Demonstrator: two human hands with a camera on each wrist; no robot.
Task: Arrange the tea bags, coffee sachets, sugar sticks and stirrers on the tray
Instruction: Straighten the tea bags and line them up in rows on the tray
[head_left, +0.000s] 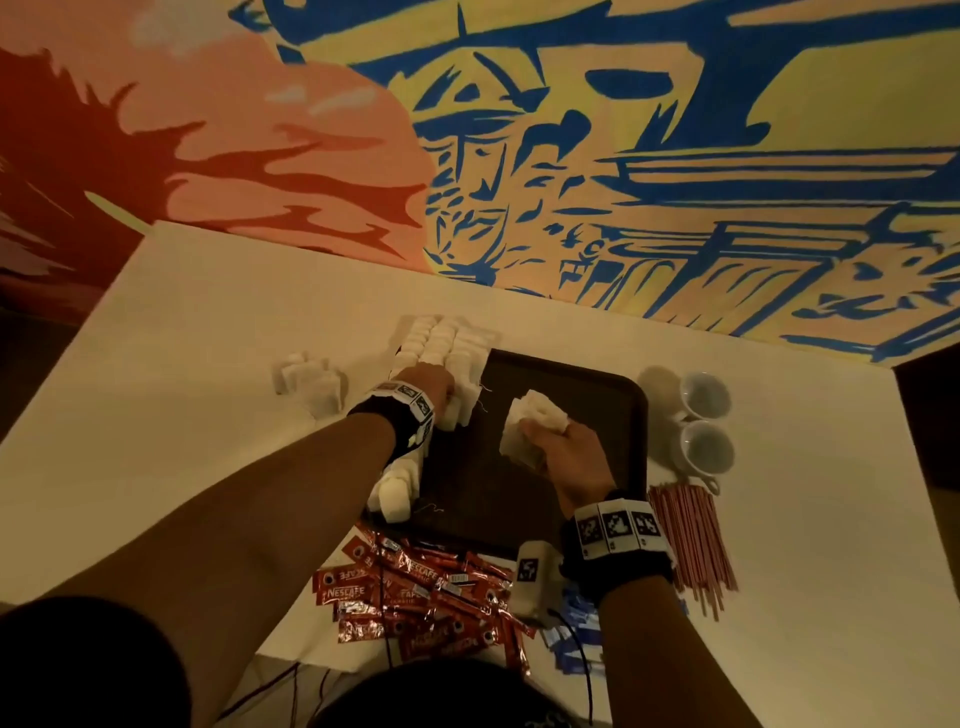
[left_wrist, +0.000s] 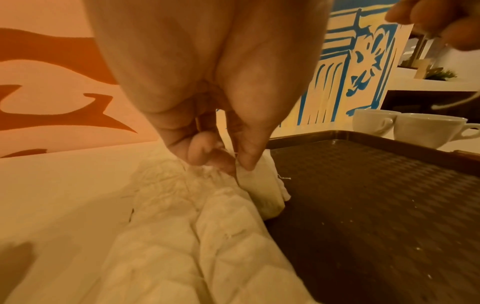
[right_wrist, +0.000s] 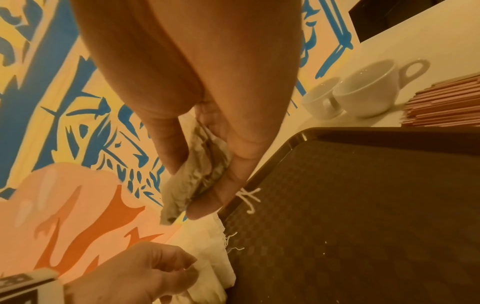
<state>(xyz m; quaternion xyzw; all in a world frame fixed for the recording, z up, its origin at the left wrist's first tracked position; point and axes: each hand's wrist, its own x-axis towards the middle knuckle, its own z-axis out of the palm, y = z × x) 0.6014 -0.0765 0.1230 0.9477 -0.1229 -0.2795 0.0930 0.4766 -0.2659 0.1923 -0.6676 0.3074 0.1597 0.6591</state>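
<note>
A dark brown tray (head_left: 613, 405) lies on the white table. Rows of white tea bags (head_left: 441, 343) run along its left edge. My left hand (head_left: 434, 387) reaches down onto these rows, and its fingertips (left_wrist: 246, 162) pinch a tea bag (left_wrist: 262, 191) at the tray's edge. My right hand (head_left: 566, 447) hovers over the tray and grips a bunch of tea bags (head_left: 530, 421), seen between thumb and fingers in the right wrist view (right_wrist: 200, 170). Red coffee sachets (head_left: 415, 587), blue sugar sticks (head_left: 571, 639) and red stirrers (head_left: 691, 540) lie on the table around the tray.
Two white cups (head_left: 704, 421) stand right of the tray, close to its rim. A small pile of tea bags (head_left: 309, 379) sits on the table to the left. A painted wall rises behind the table. Cables hang off the near table edge.
</note>
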